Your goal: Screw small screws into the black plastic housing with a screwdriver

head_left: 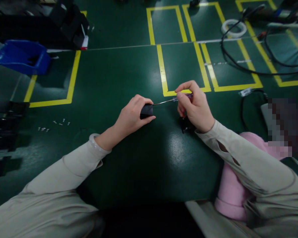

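Observation:
My left hand [133, 113] is closed around a small black block-shaped part [146, 111] above the green tabletop. A screwdriver [175, 99] with a clear purplish handle is pinched in my right hand [194, 107]. Its thin metal shaft points left, and the tip meets the right side of the black part; whether it sits in a screw is too small to tell. Just below my right hand lies another black part [186, 125], partly covered by the fingers. Several small screws [61, 124] are scattered on the table left of my left arm.
A blue bin [23, 57] stands at the left, with several black parts [5, 137] lined up below it. Yellow tape [165, 79] marks rectangles on the table. At the right are a white ring [233, 28], a black cable [238, 66] and a pink sleeve [232, 188].

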Available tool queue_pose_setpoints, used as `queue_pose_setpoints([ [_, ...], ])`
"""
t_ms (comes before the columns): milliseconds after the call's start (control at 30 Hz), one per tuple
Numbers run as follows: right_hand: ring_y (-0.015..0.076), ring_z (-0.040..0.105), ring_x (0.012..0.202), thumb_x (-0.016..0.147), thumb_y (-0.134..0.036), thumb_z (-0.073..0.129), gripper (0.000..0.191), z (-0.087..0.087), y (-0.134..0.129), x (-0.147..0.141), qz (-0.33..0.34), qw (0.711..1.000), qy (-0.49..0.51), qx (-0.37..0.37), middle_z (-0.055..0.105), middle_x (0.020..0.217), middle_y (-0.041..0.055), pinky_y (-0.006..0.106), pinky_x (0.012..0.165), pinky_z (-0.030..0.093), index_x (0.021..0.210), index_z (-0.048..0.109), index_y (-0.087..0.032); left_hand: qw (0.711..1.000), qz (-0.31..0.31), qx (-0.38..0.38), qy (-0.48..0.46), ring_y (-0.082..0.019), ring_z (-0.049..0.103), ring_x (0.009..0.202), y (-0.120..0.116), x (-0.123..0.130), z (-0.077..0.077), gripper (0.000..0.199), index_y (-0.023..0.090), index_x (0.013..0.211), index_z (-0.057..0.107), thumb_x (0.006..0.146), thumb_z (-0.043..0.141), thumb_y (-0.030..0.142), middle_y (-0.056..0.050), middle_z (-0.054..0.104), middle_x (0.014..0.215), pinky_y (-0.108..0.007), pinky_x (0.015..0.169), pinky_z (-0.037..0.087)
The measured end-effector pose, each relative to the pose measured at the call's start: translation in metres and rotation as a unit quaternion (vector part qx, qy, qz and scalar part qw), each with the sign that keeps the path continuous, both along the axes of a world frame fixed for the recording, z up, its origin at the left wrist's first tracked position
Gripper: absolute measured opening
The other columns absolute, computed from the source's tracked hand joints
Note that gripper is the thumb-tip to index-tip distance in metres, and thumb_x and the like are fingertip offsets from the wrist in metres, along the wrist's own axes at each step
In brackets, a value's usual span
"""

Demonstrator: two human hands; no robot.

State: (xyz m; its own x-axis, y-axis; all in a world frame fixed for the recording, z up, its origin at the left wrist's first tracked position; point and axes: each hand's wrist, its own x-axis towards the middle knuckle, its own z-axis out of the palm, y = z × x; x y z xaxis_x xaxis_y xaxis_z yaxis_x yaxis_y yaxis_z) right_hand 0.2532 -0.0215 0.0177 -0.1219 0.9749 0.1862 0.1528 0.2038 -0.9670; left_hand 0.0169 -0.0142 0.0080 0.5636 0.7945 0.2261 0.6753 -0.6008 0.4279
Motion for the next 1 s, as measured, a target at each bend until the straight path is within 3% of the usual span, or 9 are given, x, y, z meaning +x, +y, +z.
queue_pose_setpoints([
  [267, 0.0078, 0.043, 0.035, 0.093, -0.043, 0.061, 0.022, -0.0013, -0.0005, 0.0, -0.001, 1.0, 0.012, -0.001, 0.042, 0.051, -0.0108, 0.025, 0.032, 0.028, 0.1, 0.047, -0.027, 1.0, -0.004, 0.003, 0.001, -0.025, 0.058, 0.109, -0.0005, -0.0004, 0.0001, 0.037, 0.018, 0.117, 0.055, 0.086, 0.071, 0.03, -0.009, 0.06, 0.116, -0.039, 0.094, 0.05],
  [433, 0.0081, 0.042, 0.032, 0.095, -0.047, 0.056, 0.023, -0.0004, -0.0004, -0.0001, -0.006, 1.0, -0.005, 0.004, 0.036, 0.047, -0.0108, 0.026, 0.031, 0.025, 0.091, 0.049, -0.026, 1.0, -0.002, 0.001, -0.002, -0.025, 0.058, 0.109, -0.0006, -0.0004, 0.0001, 0.038, 0.018, 0.118, 0.055, 0.086, 0.072, 0.03, -0.009, 0.059, 0.117, -0.039, 0.094, 0.05],
  [600, 0.0077, 0.043, 0.035, 0.093, -0.043, 0.062, 0.023, -0.0016, -0.0002, -0.0002, -0.001, 1.0, 0.012, 0.012, 0.042, 0.05, -0.011, 0.025, 0.033, 0.029, 0.1, 0.047, -0.027, 1.0, -0.001, 0.002, 0.001, -0.025, 0.058, 0.109, -0.001, -0.0004, 0.0002, 0.038, 0.018, 0.118, 0.055, 0.086, 0.072, 0.029, -0.01, 0.06, 0.117, -0.039, 0.094, 0.05],
  [800, 0.0076, 0.043, 0.032, 0.096, -0.041, 0.056, 0.019, -0.0001, 0.0, 0.0, -0.001, 1.0, -0.006, 0.012, 0.036, 0.046, -0.011, 0.025, 0.031, 0.025, 0.089, 0.049, -0.024, 1.0, -0.003, 0.011, 0.005, -0.025, 0.058, 0.108, -0.0006, -0.0008, -0.0002, 0.039, 0.016, 0.118, 0.055, 0.086, 0.073, 0.03, -0.01, 0.06, 0.117, -0.038, 0.093, 0.05],
  [1000, 0.0067, 0.043, 0.035, 0.094, -0.037, 0.062, 0.019, -0.0018, 0.0, 0.0001, 0.004, 1.0, 0.016, 0.01, 0.043, 0.051, -0.0113, 0.023, 0.033, 0.029, 0.101, 0.047, -0.026, 1.0, -0.003, 0.006, 0.001, -0.025, 0.058, 0.109, 0.0003, 0.0, -0.0011, 0.037, 0.018, 0.118, 0.055, 0.087, 0.072, 0.029, -0.009, 0.06, 0.116, -0.039, 0.095, 0.049],
])
